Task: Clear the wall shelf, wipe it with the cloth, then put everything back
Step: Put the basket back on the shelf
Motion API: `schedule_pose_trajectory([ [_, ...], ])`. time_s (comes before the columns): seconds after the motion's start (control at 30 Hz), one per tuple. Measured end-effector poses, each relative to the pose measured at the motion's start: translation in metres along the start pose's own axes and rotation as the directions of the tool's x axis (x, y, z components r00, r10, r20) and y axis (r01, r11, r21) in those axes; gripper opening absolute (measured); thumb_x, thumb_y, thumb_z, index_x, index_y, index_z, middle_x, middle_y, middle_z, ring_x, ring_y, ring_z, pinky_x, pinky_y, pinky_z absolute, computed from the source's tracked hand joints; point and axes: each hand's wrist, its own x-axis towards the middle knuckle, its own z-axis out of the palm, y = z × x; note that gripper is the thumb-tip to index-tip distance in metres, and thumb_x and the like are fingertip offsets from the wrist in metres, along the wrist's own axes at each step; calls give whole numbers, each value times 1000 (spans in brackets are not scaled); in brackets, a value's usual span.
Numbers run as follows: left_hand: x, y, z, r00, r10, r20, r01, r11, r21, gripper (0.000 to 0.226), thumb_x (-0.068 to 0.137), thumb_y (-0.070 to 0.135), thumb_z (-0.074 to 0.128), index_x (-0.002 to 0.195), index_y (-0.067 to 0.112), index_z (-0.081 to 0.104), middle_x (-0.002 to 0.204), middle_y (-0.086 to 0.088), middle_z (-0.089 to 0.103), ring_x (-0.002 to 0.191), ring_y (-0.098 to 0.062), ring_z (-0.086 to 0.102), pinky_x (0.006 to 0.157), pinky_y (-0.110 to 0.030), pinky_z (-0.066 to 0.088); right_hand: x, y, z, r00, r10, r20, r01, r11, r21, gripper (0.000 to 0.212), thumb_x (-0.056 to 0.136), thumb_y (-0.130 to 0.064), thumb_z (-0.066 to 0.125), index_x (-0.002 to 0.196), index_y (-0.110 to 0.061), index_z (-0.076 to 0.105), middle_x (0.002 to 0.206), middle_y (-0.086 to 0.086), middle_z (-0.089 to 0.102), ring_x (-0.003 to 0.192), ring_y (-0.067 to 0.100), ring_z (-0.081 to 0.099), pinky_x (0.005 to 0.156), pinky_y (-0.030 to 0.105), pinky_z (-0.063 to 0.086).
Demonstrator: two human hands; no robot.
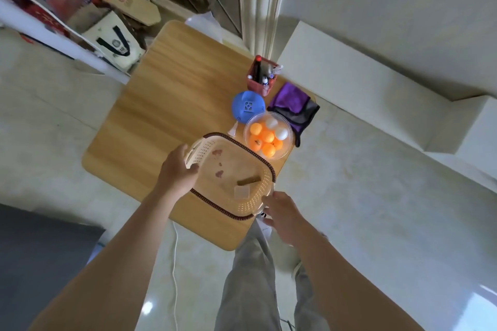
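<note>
A cream perforated basket (258, 197) with a dark braided rim sits low over the near corner of the wooden table (161, 105); small brown blocks lie inside it. My left hand (176, 172) grips its left rim. My right hand (282, 213) holds its near right edge. Beyond the basket stand a clear bowl of orange and white ping-pong balls (267, 137), a blue round object (248, 106), a red caddy of bottles (262, 78) and a purple and grey cloth (294, 106). The white wall shelf (349, 80) runs along the right.
A white tote bag (118, 43), a cardboard box and clutter stand beyond the table at the left. A white cable (175, 263) trails over the glossy tiled floor. My grey-trousered legs are below the table's near edge. A dark mat lies at lower left.
</note>
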Motion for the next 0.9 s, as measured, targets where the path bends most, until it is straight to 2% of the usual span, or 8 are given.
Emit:
schedule_pose_trajectory([
  [0.17,19,-2,6,999,-4,45,4,1000,-7,59,96,24,56,151,19,35,147,-4,51,123,-29,56,92,-40,53,20,-4,3,995,46,-86,-45,999,11,19,86,-13,55,98,-6,66,96,19,66,84,26,62,79,39,60],
  [0.27,23,2,6,999,-42,21,42,999,-25,45,94,20,56,138,17,47,128,-5,60,95,-25,64,61,-29,50,18,-7,2,994,60,-97,-61,998,-7,13,85,-8,54,90,-3,64,90,16,62,83,28,60,70,35,57],
  [0.33,21,7,5,999,-47,6,47,999,-25,32,93,17,55,125,15,52,112,-6,63,81,-21,63,51,-28,45,10,-9,0,994,59,-97,-61,998,-21,12,86,-4,52,90,-2,63,87,14,61,81,27,59,67,33,52],
  [0.43,12,16,0,999,-39,-10,38,999,-39,20,92,17,55,111,14,55,98,-7,62,72,-21,60,50,-29,43,-4,-9,-7,995,38,-90,-40,999,-24,15,87,-1,49,95,1,62,83,14,62,78,26,57,65,32,49],
  [0.5,2,25,-3,1000,-21,-21,20,999,-36,9,91,18,55,98,12,56,89,-6,60,68,-22,56,53,-31,41,-15,-8,-16,995,18,-95,-19,1000,-13,17,86,-1,49,96,1,62,83,15,63,76,26,59,63,33,54],
  [0.6,-16,41,-4,999,31,-38,-32,999,-27,19,89,18,53,74,10,44,69,-3,46,59,-22,41,52,-31,31,-38,-5,-35,994,-11,-105,14,1000,28,14,87,2,47,91,-1,60,80,16,63,72,27,61,68,38,59],
  [0.7,-37,60,0,996,78,-40,-79,997,-22,24,86,20,54,70,13,38,65,-2,38,57,-20,35,51,-30,27,-61,-1,-60,991,-63,-119,70,996,58,13,87,4,46,84,-3,57,75,16,61,65,27,59,62,35,53],
  [0.9,-97,112,30,973,223,-53,-222,975,23,27,84,23,55,67,14,36,62,-2,35,57,-21,31,53,-32,25,-102,21,-130,961,-195,-198,214,974,76,14,90,0,46,84,-7,56,73,13,59,63,25,57,59,34,56],
])
